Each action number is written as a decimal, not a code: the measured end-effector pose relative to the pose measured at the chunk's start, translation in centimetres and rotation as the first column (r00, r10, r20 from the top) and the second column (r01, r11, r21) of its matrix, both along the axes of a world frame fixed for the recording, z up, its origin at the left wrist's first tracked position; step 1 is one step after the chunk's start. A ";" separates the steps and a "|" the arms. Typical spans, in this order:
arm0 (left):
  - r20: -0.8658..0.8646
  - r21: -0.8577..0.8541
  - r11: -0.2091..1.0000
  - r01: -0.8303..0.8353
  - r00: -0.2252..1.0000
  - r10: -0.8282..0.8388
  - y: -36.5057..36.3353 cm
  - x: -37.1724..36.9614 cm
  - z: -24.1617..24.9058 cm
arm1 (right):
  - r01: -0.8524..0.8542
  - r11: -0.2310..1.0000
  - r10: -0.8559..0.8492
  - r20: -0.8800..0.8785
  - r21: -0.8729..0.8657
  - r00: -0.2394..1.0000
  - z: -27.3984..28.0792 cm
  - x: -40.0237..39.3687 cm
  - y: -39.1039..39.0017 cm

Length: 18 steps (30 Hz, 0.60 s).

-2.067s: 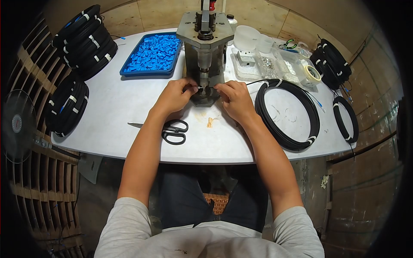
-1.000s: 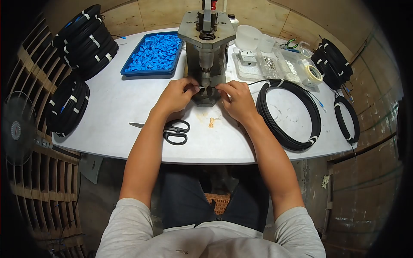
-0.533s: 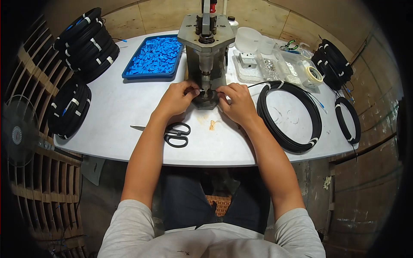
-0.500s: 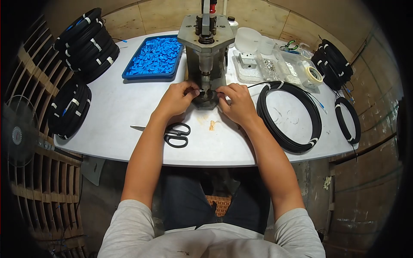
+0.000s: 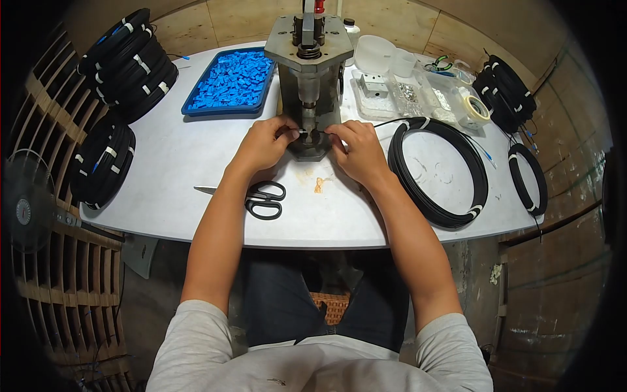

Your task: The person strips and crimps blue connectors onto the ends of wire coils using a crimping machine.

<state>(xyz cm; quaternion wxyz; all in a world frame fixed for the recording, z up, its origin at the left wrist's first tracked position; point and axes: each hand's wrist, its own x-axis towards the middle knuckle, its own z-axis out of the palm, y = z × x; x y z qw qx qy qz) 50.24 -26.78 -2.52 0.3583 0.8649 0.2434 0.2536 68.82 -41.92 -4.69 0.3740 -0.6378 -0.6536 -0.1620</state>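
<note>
A metal bench press (image 5: 310,52) stands at the back middle of the table, its ram over a small die. At the left of the die, my left hand (image 5: 266,142) is closed in a pinch; what lies between its fingertips is too small to name. My right hand (image 5: 359,147) pinches the thin black cable (image 5: 386,123) at the die's right side. That cable runs to a large black cable coil (image 5: 482,176) lying right of my forearm. Black-handled scissors (image 5: 264,201) rest beside my left forearm, the blade partly hidden under it.
Left of the press sits a blue tray (image 5: 189,112) of small blue pieces. Stacked cable coils (image 5: 134,72) stand at the far left, others at the right edge. Clear containers (image 5: 405,98), a tape roll (image 5: 475,108) and a white tub (image 5: 375,57) occupy the back right.
The whole view has shifted slightly upward and left. Both hands stay pinched at the press die, with hardly any movement relative to it.
</note>
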 end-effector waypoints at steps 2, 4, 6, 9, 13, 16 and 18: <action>0.006 -0.012 1.000 -0.008 1.000 0.008 0.1 0.0 -0.1 | -0.001 1.000 0.001 0.002 -0.001 1.000 0.0 -0.1 0.0; -0.004 -0.008 1.000 -0.002 1.000 0.002 0.2 0.0 -0.1 | -0.010 1.000 0.010 -0.003 -0.006 1.000 0.0 0.0 0.0; 0.001 -0.003 1.000 0.006 1.000 -0.006 0.2 0.0 -0.1 | -0.012 1.000 0.012 0.000 -0.002 1.000 -0.1 0.0 0.0; -0.002 -0.002 1.000 0.006 1.000 -0.006 0.1 0.0 0.1 | -0.010 1.000 0.010 0.010 -0.003 1.000 0.0 0.0 0.1; 0.001 -0.008 1.000 0.001 1.000 -0.001 0.2 0.0 -0.1 | -0.003 1.000 0.003 0.012 -0.006 1.000 -0.1 0.0 0.1; -0.009 0.011 1.000 0.001 1.000 -0.001 0.2 0.0 0.0 | -0.009 1.000 0.009 0.015 0.002 1.000 -0.1 0.0 0.1; -0.006 0.015 1.000 0.005 1.000 -0.005 0.3 0.0 -0.1 | -0.008 1.000 0.008 0.007 0.002 1.000 0.0 -0.1 0.1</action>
